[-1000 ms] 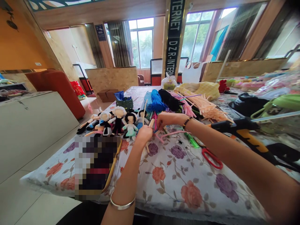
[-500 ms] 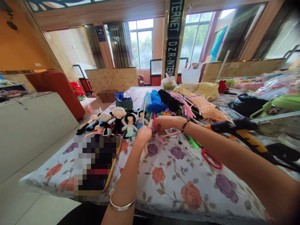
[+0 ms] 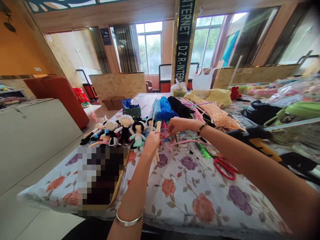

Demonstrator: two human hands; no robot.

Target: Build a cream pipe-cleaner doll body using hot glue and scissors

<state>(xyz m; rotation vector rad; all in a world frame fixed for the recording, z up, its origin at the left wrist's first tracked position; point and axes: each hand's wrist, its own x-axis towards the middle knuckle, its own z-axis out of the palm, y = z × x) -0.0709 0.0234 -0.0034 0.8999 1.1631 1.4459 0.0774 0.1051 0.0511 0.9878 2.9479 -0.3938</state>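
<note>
My left hand (image 3: 152,141) is closed around cream pipe cleaners (image 3: 158,126), whose ends stick out above and below the fist. Just to its right, my right hand (image 3: 175,126) has its fingers pinched together beside the cream bundle; whatever is between the fingertips is too small to make out. Small dolls (image 3: 138,135) with black or white hair stand and lie left of my left hand. Below my right hand, a pink pipe cleaner (image 3: 185,143) lies on the flowered tablecloth (image 3: 180,183).
Blue (image 3: 165,108), black and peach (image 3: 220,115) pipe cleaner bundles lie behind my hands. Red-handled scissors (image 3: 226,168), a green item (image 3: 203,150) and a glue gun (image 3: 262,143) are on the right. A yellow-edged tray (image 3: 119,180) lies left, partly pixelated.
My right hand has moved slightly right and up, away from my left hand. More of the cream pieces and the scissors shows. The view has shifted slightly.
</note>
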